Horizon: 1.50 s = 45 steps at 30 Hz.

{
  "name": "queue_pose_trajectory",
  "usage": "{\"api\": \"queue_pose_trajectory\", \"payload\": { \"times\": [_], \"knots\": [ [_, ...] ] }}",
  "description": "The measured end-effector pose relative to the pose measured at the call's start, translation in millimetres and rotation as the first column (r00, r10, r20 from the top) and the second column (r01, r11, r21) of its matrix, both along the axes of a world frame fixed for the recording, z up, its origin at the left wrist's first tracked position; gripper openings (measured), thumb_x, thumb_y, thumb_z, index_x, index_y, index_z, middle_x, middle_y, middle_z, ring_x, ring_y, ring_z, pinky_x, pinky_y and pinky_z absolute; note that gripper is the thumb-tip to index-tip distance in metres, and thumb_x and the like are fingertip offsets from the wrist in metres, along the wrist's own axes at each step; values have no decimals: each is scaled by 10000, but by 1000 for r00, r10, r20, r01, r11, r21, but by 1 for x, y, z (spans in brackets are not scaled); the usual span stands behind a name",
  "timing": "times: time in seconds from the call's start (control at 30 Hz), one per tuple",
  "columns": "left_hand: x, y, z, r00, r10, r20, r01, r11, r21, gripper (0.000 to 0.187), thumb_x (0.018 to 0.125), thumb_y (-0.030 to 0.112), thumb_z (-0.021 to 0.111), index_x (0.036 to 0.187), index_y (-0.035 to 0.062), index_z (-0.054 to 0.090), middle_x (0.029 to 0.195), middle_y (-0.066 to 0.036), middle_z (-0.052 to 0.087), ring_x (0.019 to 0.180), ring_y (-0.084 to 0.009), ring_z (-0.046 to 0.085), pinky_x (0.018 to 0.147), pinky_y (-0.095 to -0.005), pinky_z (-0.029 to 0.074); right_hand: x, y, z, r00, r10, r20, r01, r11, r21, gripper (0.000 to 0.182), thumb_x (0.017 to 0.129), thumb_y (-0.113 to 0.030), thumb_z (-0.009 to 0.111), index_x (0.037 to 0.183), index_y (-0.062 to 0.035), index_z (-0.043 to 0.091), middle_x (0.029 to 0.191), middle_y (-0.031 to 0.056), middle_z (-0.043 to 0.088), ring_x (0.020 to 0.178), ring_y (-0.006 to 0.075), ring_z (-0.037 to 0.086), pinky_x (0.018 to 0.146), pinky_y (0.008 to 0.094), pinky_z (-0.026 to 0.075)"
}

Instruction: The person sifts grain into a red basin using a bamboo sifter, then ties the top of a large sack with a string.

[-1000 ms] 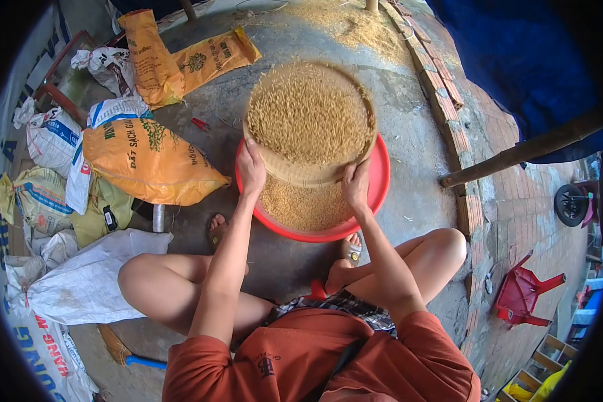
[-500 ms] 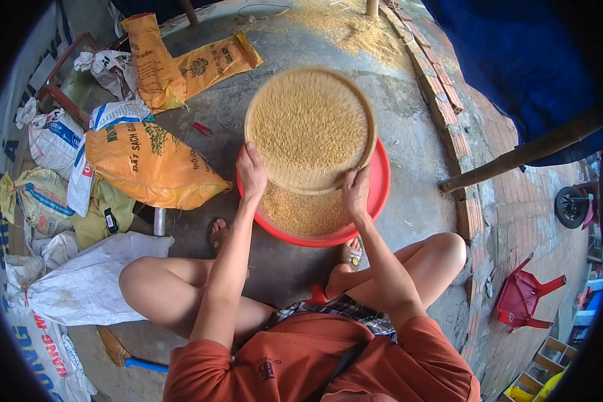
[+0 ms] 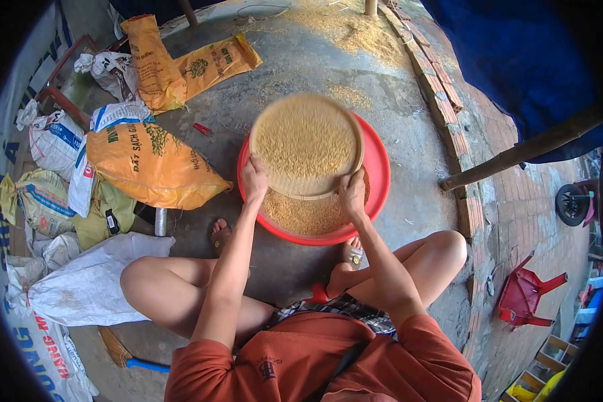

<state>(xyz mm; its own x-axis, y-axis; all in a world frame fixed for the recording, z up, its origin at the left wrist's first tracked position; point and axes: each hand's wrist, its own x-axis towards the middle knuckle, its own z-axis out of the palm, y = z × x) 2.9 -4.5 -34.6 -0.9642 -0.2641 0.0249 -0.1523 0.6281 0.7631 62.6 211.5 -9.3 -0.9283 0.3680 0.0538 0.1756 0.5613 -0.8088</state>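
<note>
My left hand (image 3: 254, 179) and my right hand (image 3: 352, 194) are closed on the near rim of a round woven winnowing basket (image 3: 301, 185), one at each side. Blurred golden grain (image 3: 305, 137), apparently unhusked rice, covers much of the basket, while its near strip is bare weave. Beneath the basket stands a wide red plastic basin (image 3: 380, 174) on the floor. More grain (image 3: 301, 213) shows inside the basin on the side nearest me. The basket hides the basin's middle and part of its far side.
Orange sacks (image 3: 157, 164) and a white sack (image 3: 87, 285) lie to the left. Scattered husks (image 3: 362, 33) cover floor ahead. A brick edge (image 3: 442, 100), slanting pole (image 3: 522, 157) and overturned red stool (image 3: 526, 291) are on the right. A blue-handled brush (image 3: 144, 365) lies lower left.
Both hands have drawn the basket slightly toward me and lower over the basin; its far rim now sits nearer. The grain inside has shifted, and a patch of floor husks beyond is uncovered.
</note>
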Motion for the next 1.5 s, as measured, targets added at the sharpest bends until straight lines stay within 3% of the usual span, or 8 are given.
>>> {"api": "queue_pose_trajectory", "payload": {
  "times": [0.07,0.23,0.3,0.53,0.67,0.77,1.23,1.5],
  "knots": [
    [3,8,42,907,63,-417,35,974,222,419,864,275,258,881,-67,500,850,-260,527,818,-393,496,682,-402,385,-2,-3,23,978,-22,-205,12,999,-50,215,771,-131,384,806,68,308,610,292,499,585,416,520,522,460,401],
    [7,5,-1,915,1,-403,46,993,107,389,860,270,279,925,-54,485,890,-272,509,820,-410,486,697,-416,384,-4,6,-42,995,2,-104,-1,1000,13,247,774,-146,393,857,73,316,641,292,502,619,413,523,555,460,407],
    [9,-4,-51,1000,10,9,-10,1000,24,414,847,305,312,878,-60,505,851,-262,525,801,-430,483,703,-427,386,1,8,-61,997,0,82,-4,999,39,275,782,-163,396,897,75,321,666,289,506,641,409,524,583,454,413],
    [1,-34,-72,981,44,189,-113,922,372,489,838,390,316,654,-18,516,562,-110,547,498,-183,561,398,-324,416,6,-26,-21,991,64,-118,-78,990,-121,223,794,-163,438,765,53,388,543,164,524,403,221,531,354,320,426],
    [2,-3,1,971,17,238,-94,943,319,448,857,332,283,745,-29,524,627,-173,560,603,-278,575,532,-374,447,-3,2,-26,985,-2,172,52,958,-283,203,791,-141,430,777,57,388,520,135,518,373,196,512,323,298,401],
    [0,10,-31,983,-33,-180,10,992,-128,375,838,258,299,847,-42,524,741,-268,534,711,-405,518,649,-440,413,-1,12,-69,938,-121,324,187,966,-180,232,747,-153,421,795,72,390,572,201,541,419,255,549,387,340,458],
    [-1,9,33,914,-41,-404,107,984,143,368,871,251,274,884,-50,485,756,-242,531,729,-398,503,619,-416,367,-2,-2,3,975,-54,-215,52,999,-16,174,790,-116,371,835,31,288,598,277,490,543,411,508,491,464,385],
    [13,8,-22,949,0,316,-3,1000,11,403,839,249,277,810,-60,534,764,-253,541,770,-364,531,655,-404,418,6,16,-70,959,-41,280,66,995,-79,241,771,-158,388,796,73,326,632,304,508,591,411,536,541,448,431]
  ]
}}
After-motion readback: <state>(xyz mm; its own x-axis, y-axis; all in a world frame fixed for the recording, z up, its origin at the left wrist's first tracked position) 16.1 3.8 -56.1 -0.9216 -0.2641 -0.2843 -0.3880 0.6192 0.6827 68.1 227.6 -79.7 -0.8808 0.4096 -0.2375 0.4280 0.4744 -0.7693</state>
